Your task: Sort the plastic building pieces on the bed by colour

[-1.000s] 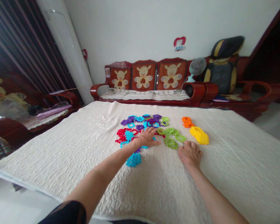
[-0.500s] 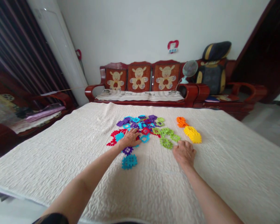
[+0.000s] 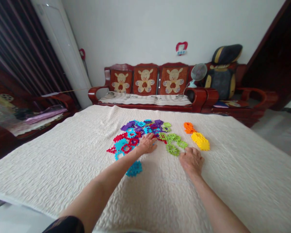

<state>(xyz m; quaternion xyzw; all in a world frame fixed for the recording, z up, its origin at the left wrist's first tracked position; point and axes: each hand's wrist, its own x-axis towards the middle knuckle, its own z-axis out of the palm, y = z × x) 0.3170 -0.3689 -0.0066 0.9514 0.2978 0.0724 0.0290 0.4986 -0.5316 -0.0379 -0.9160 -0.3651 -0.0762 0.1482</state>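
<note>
My left hand [image 3: 147, 143] lies over the heap of interlocking plastic building pieces, palm down with its fingers stretched out. Under and around it are red pieces [image 3: 120, 137], light blue pieces [image 3: 121, 144] and purple pieces [image 3: 130, 125]; what its palm covers is hidden. A teal piece [image 3: 134, 168] sits nearer me, below the left wrist. My right hand [image 3: 191, 159] rests on the cloth with fingers loosely bent and slightly apart, holding nothing visible. Just left of it lie green pieces [image 3: 173, 149]; yellow pieces [image 3: 200, 141] in a stack are beyond it to the right.
Orange pieces [image 3: 189, 127] lie behind the yellow stack. A cream quilted cloth [image 3: 63, 155] covers the table. Beyond stands a wooden sofa [image 3: 145, 107] with bear cushions. A small fan [image 3: 198, 72] and an armchair [image 3: 259, 94] are at the right.
My left hand has slid right across the heap. Red and light blue pieces at its left are spread farther left and toward me. My right hand has stayed put.
</note>
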